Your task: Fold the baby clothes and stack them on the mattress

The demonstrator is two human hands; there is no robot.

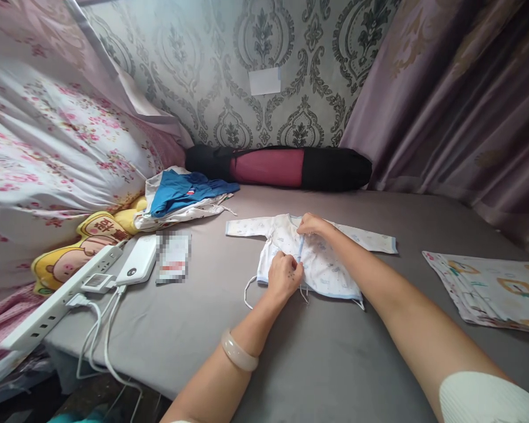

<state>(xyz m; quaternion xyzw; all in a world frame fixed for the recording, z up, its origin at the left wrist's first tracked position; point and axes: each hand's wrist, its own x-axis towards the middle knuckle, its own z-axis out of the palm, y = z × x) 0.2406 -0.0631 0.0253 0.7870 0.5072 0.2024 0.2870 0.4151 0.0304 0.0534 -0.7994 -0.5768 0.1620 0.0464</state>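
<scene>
A small white baby shirt (326, 270) with pale blue trim and a faint print lies spread on the grey sheet, both sleeves stretched out sideways. My left hand (285, 275) is closed on the blue-edged front flap at the lower middle of the shirt. Higher up, near the neckline, my right hand (311, 226) pinches the same blue edge. Thin white tie strings hang from the shirt's lower hem and left side. My right forearm covers part of the shirt's right half.
Folded printed cloths (502, 291) lie at the right. On the left are a blue garment (180, 191) on white clothes, a yellow pig cushion (66, 264), a power strip (62, 299), a white power bank (137, 258) and cables. A black-and-red rolled bag (268, 167) lies along the wall.
</scene>
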